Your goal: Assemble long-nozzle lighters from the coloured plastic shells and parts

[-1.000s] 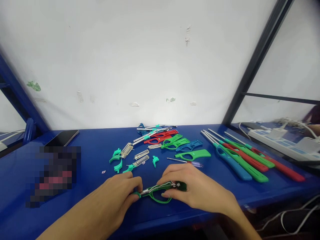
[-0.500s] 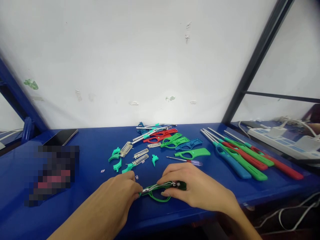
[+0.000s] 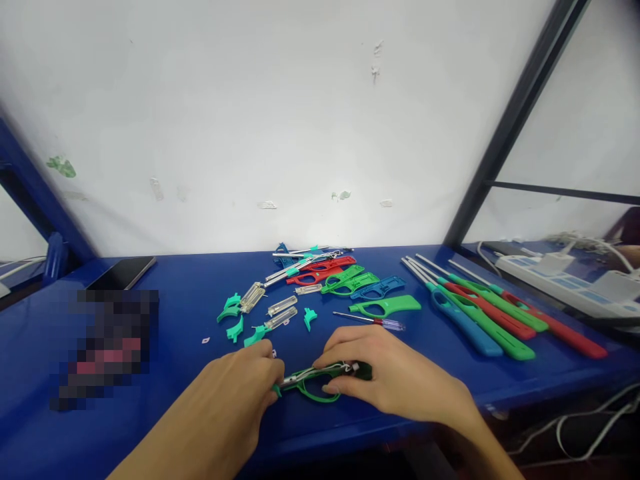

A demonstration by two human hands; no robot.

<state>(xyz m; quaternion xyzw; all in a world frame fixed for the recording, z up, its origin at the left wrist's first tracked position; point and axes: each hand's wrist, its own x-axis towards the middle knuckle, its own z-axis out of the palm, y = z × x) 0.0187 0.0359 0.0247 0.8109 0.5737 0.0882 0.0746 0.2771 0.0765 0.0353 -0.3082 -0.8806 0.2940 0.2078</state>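
A green lighter handle shell (image 3: 320,400) is between my hands near the table's front edge, with a metal rod and white wire lying along its upper side. My left hand (image 3: 245,377) pinches the rod end at a teal collar; most of the rod beyond is hidden by the hand. My right hand (image 3: 367,367) is closed round the shell's other end, thumb below and fingers above. Beyond them lie teal triggers (image 3: 309,319), clear fuel tanks (image 3: 282,307), a screwdriver (image 3: 370,321) and a loose green handle half (image 3: 395,307).
Red handle halves (image 3: 325,270), blue halves (image 3: 383,288) and metal rods (image 3: 285,273) lie toward the wall. Several whole lighters (image 3: 465,323) rest at the right. A phone (image 3: 123,273) is at the left, beside a blurred dark item. A power strip (image 3: 565,287) stands far right.
My left hand has shifted slightly, and its fingers now curl closer round the teal collar at the rod end. My right hand and the green shell stay nearly in place.
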